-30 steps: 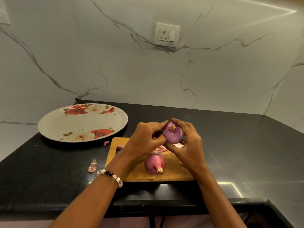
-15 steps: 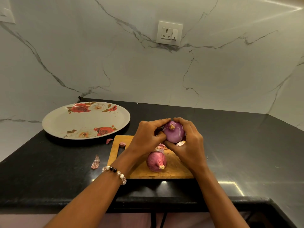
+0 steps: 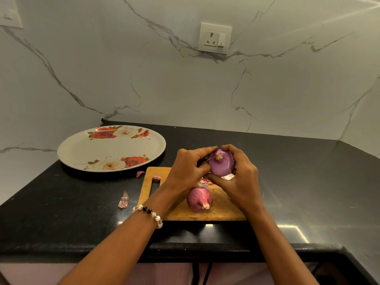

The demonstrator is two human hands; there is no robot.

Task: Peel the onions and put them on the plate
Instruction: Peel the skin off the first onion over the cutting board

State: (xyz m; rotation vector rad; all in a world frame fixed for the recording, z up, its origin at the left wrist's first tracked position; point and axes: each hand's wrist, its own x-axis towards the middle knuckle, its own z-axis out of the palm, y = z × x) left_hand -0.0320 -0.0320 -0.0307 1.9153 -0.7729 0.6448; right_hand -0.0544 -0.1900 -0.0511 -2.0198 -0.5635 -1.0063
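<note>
Purple onion (image 3: 223,166) between both hands (image 3: 213,173)

1. White marble-look wall (image 3: 185,89) with grey veins behind the counter, meeting a side wall (image 3: 366,120) at the right corner.
2. White socket with switch (image 3: 214,38) on the back wall, upper centre.
3. Second white plate (image 3: 10,16) at the far upper left, cut off.
4. Glossy black counter (image 3: 298,182), rounded front edge; bright light reflections (image 3: 294,229) near the front right.
</note>
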